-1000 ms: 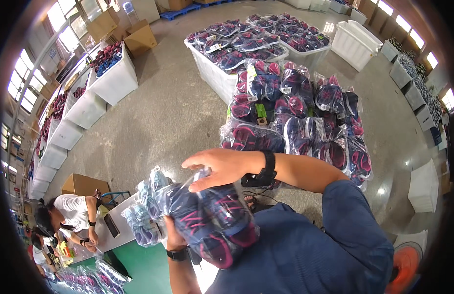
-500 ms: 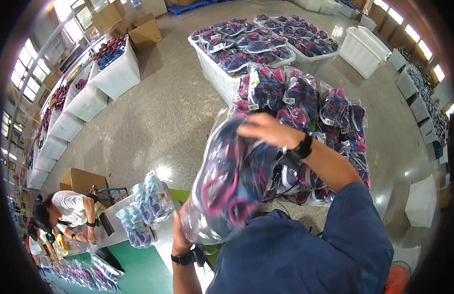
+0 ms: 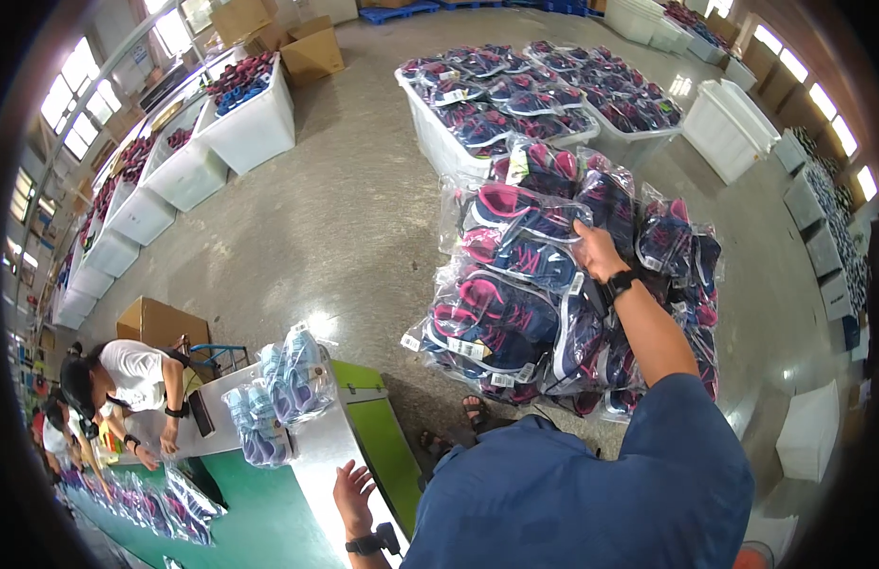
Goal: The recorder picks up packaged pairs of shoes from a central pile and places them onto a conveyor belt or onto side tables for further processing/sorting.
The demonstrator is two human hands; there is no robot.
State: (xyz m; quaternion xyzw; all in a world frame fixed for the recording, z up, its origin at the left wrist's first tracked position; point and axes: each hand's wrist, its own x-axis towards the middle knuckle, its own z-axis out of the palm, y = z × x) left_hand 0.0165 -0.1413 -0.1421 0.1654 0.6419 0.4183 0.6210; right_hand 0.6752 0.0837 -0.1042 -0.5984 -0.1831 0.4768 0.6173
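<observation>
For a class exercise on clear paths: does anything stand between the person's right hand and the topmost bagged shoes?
Nothing visible does: the right hand is directly on the toe end of the bagged shoes. Other bagged pairs lie around, not between.

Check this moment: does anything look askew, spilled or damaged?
Nothing looks spilled or damaged. The only slight oddity: in the pile of bagged shoes, bags lie at mixed angles, so it looks uneven. The right hand grips one bagged pair on top.
</observation>
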